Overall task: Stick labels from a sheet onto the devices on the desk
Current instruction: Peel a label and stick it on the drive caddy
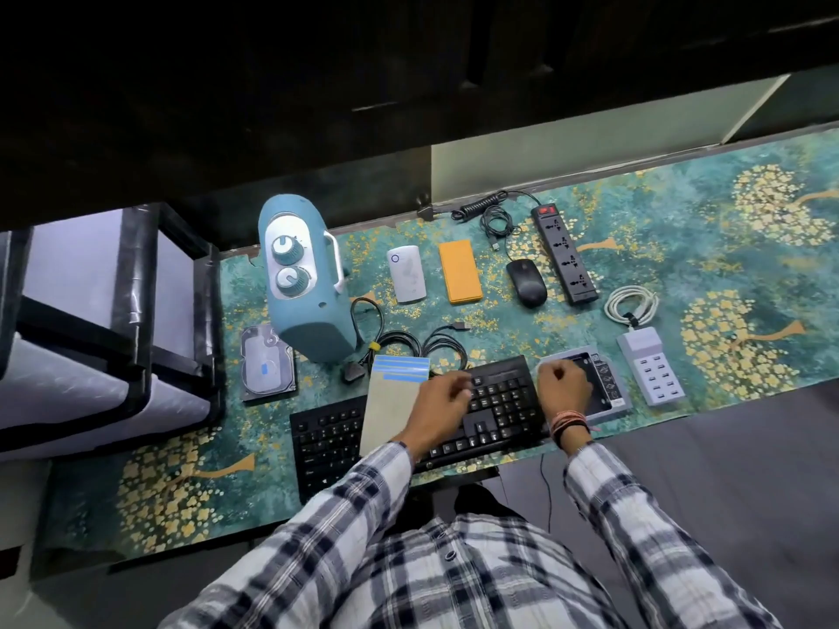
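Observation:
The label sheet (391, 404), beige with blue label strips along its top, lies tilted over the black keyboard (497, 404). My left hand (442, 401) holds the sheet's right edge, fingers curled over the keys. My right hand (565, 387) hovers with curled fingers over the left part of the grey drive caddy (606, 379); what it holds, if anything, is hidden. A hard drive (267, 365) at the left carries a small blue label. Also on the desk are a teal radio-like device (302, 283), a white power bank (407, 274), an orange power bank (459, 272), a black mouse (525, 282), a black power strip (565, 256) and a grey USB charger (651, 367).
Black cables (408, 342) coil behind the keyboard and more cables (497, 217) lie at the back. A white cable (632, 304) sits above the charger. The patterned teal desk mat (749, 265) covers the desk. A chair with black frame (136, 311) stands at the left.

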Demonstrator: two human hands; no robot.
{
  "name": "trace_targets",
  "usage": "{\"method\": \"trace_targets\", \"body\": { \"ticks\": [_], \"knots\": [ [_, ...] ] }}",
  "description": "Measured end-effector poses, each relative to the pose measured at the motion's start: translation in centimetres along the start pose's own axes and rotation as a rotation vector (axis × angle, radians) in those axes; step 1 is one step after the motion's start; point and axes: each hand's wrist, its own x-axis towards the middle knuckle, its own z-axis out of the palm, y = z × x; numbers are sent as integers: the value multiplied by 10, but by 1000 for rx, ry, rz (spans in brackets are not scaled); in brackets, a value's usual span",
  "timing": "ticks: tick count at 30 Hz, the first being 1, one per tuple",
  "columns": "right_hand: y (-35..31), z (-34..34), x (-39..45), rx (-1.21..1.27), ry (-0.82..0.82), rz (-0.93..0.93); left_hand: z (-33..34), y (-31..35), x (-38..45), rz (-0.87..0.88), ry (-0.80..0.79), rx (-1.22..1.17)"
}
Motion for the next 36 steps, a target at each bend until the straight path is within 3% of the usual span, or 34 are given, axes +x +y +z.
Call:
{"method": "trace_targets", "body": {
  "ticks": [4, 8, 15, 20, 22, 25, 28, 30, 36],
  "knots": [
    [28, -34, 30, -72, 96, 2, 47, 39, 7, -15, -326, -59],
    [51, -60, 49, -211, 73, 20, 95, 77, 19, -131, -488, -110],
    [61, -80, 68, -254, -25, 52, 141, 109, 36, -292, -404, -147],
    [56, -96, 82, -109, -26, 166, 151, 108, 43, -394, -368, -302],
    [47, -105, 82, 101, -15, 225, 150, 106, 45, -447, -344, -448],
    [29, -109, 71, 445, -220, 307, 136, 104, 42, -476, -302, -663],
    [19, -98, 58, 499, -434, 281, 124, 89, 37, -485, -253, -711],
    [27, -84, 53, 452, -412, 221, 118, 83, 33, -492, -208, -727],
    [55, -57, 54, -8, -273, -192, 109, 72, 25, -516, -160, -746]
  ]
}}
